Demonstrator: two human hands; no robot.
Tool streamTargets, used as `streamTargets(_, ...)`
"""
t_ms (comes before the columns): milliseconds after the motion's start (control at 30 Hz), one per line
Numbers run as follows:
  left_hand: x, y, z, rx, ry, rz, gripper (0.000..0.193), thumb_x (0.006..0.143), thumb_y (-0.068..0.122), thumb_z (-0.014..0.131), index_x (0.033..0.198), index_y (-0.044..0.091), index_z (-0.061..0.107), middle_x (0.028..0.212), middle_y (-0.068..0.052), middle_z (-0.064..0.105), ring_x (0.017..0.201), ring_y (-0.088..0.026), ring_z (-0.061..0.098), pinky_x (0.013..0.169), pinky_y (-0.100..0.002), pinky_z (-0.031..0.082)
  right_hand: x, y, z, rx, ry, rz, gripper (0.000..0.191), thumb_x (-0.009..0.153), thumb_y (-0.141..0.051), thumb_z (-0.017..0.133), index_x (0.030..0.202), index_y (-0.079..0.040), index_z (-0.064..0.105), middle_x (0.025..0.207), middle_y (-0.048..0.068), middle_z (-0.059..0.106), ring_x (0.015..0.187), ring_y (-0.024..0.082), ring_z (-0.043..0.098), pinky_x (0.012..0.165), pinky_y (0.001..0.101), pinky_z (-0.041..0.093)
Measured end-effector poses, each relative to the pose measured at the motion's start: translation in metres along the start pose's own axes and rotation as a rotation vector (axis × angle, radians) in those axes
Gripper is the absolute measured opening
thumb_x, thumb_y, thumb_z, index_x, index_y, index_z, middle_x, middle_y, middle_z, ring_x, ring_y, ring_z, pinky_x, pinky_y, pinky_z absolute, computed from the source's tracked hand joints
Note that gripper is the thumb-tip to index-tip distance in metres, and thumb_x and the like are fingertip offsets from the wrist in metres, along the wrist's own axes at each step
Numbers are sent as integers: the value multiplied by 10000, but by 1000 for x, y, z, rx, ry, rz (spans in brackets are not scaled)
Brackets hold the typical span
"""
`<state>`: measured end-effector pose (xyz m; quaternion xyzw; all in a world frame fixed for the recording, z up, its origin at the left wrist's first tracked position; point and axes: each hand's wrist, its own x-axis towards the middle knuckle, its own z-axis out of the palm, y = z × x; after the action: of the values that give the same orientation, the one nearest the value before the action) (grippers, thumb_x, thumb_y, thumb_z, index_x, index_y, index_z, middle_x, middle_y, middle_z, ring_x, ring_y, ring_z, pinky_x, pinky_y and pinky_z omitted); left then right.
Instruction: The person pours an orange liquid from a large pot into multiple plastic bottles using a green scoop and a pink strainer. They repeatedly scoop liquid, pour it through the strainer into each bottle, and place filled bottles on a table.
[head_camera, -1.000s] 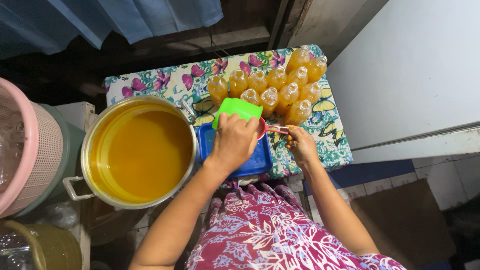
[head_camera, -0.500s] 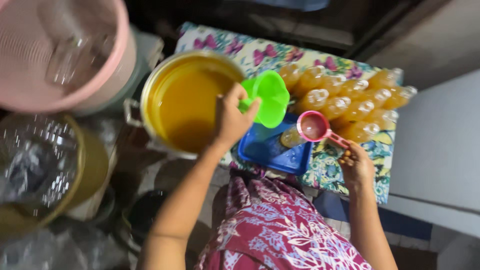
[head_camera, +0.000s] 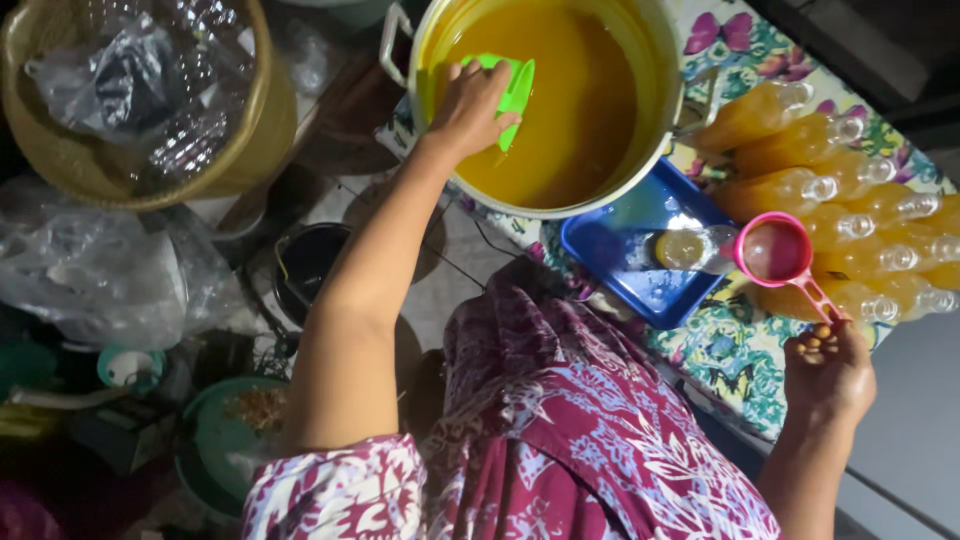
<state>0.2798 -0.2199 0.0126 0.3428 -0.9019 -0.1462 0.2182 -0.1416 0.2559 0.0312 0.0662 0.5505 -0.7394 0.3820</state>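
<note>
Head view | my left hand grips green scoop tilted into pot at 12 o'clock to fill | right hand pinches pink funnel handle, steadying it over bottle in blue tray at 2 o'clock

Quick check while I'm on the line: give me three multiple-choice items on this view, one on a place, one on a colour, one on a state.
1. Where is the left hand?
A. over the pot of yellow liquid
B. in the woven basket
C. on the blue tray

2. What colour is the strainer held by the right hand?
A. green
B. pink
C. white

3. The bottle on the blue tray is:
A. capped
B. crushed
C. uncapped

A: the hand holds a green scoop above the liquid.
B: its rim and handle are pink.
C: its open mouth shows.
</note>
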Motion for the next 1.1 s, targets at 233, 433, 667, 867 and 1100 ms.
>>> streamTargets(233, -7, 1, -4, 196, -38, 97, 417, 752, 273, 884, 1021, 15, 699, 975, -157, 696, 1077, -352, 568, 978, -466, 384, -10, -2, 5, -53, -35, -9, 154, 1143, -183, 575, 1202, -59, 646, 873, 27, 600, 696, 121, 507, 639, 263, 416)
streamTargets(433, -6, 15, 3, 123, -75, 73, 312, 730, 189, 852, 958, 23, 717, 965, -160, 704, 1078, -351, 578, 1012, -473, 383, -20, -2, 10, -84, -33, -24, 132, 1127, -186, 578, 1176, -77, 636, 852, 20, 587, 675, 126, 499, 616, 271, 411)
streamTargets(667, -1, 16, 17, -119, 46, -216, 263, 637, 195, 847, 797, 68, 681, 813, -164, 713, 856, -395, 657, 787, -537, 447, -21, 2, 17, -52, 15, -25, 100, 1120, -168, 600, 1134, -76, 637, 848, 23, 595, 704, 133, 545, 629, 278, 439)
streamTargets(867, -1, 9, 22, -618, 208, -703, 299, 611, 157, 812, 597, 62, 529, 525, -82, 533, 500, -212, 539, 496, -350, 419, -23, 5, 22, -64, 13, -29, 127, 1112, -184, 598, 1122, -68, 649, 835, 26, 607, 705, 141, 561, 646, 283, 457)
streamTargets(1100, -3, 17, 22, -1085, 174, -772, 286, 684, 79, 732, 574, 107, 469, 554, 37, 436, 550, -93, 404, 521, -318, 338, -16, 7, 13, -5, 16, 15, 117, 1087, -176, 589, 1098, -76, 649, 817, 19, 611, 690, 141, 576, 666, 291, 481)
